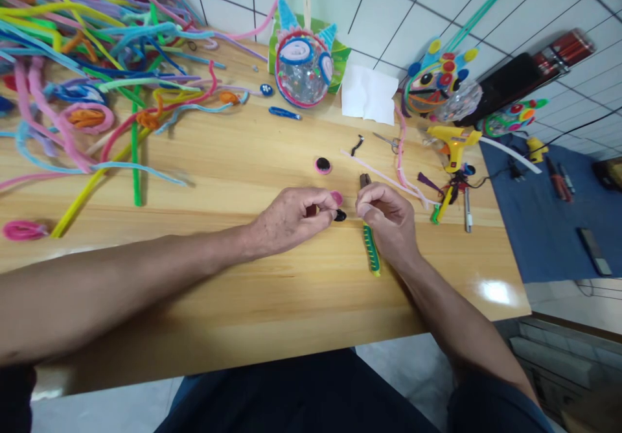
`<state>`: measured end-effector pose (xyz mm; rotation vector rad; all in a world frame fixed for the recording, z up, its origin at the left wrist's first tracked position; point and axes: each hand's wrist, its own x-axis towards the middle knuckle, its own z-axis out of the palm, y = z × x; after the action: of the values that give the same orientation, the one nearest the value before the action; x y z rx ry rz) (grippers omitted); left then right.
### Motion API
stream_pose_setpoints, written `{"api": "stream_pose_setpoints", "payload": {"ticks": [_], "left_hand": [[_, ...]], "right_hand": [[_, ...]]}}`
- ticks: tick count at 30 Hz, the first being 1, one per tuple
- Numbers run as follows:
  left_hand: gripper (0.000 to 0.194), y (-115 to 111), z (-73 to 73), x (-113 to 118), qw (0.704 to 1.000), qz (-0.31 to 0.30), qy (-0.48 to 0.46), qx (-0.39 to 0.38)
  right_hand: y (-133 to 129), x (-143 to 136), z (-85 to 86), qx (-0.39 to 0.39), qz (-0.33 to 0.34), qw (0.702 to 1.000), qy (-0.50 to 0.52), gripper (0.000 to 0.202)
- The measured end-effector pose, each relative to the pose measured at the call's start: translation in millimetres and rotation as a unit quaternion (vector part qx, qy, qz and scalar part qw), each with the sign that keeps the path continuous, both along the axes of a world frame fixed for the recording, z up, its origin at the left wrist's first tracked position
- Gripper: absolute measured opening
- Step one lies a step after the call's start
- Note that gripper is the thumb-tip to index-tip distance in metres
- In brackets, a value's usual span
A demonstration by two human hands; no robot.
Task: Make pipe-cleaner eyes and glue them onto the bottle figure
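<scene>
Left grip point(291, 222): at black disc point(341, 215), pinch unconfirmed.
Right grip point(390, 221): fingertips pressed together.
Disc: I'd steady its rim.

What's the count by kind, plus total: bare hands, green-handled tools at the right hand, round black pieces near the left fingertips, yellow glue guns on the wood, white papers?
Hands: 2 (left hand, right hand)
Green-handled tool: 1
Round black pieces: 2
Yellow glue gun: 1
White paper: 1
Total: 7
</scene>
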<state>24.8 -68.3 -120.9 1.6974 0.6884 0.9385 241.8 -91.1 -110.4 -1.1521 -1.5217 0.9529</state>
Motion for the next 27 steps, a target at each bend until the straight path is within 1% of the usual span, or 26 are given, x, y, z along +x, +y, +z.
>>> {"api": "stream_pose_setpoints", "payload": {"ticks": [6, 13, 17, 20, 23, 27], "left_hand": [[0.014, -0.3, 0.1, 0.2, 1.000, -0.001, -0.004, 0.001], [0.014, 0.3, 0.4, 0.5, 1.000, 0.002, -0.006, 0.007], [0.015, 0.2, -0.2, 0.8, 1.000, -0.002, -0.011, 0.006], [0.014, -0.1, -0.7, 0.9, 1.000, -0.003, -0.016, 0.003], [0.015, -0.4, -0.8, 0.8, 1.000, -0.002, -0.013, 0.003], [0.015, -0.3, -0.3, 0.4, 1.000, -0.001, -0.002, 0.000]], "right_hand": [[0.7, -2.2, 3.5, 0.009, -0.001, 1.000, 0.001, 0.012], [-0.6, -5.4, 9.4, -0.023, 0.005, 1.000, -0.003, 0.009], [-1.4, -4.9, 9.3, -0.026, 0.002, 1.000, -0.016, 0.006], [-1.8, -2.8, 7.5, -0.012, 0.007, 0.999, -0.031, 0.003], [-1.6, -1.2, 6.1, 0.008, 0.013, 0.999, -0.037, 0.009], [-0.5, -1.5, 5.8, 0.000, 0.002, 0.999, -0.037, 0.017]]}}
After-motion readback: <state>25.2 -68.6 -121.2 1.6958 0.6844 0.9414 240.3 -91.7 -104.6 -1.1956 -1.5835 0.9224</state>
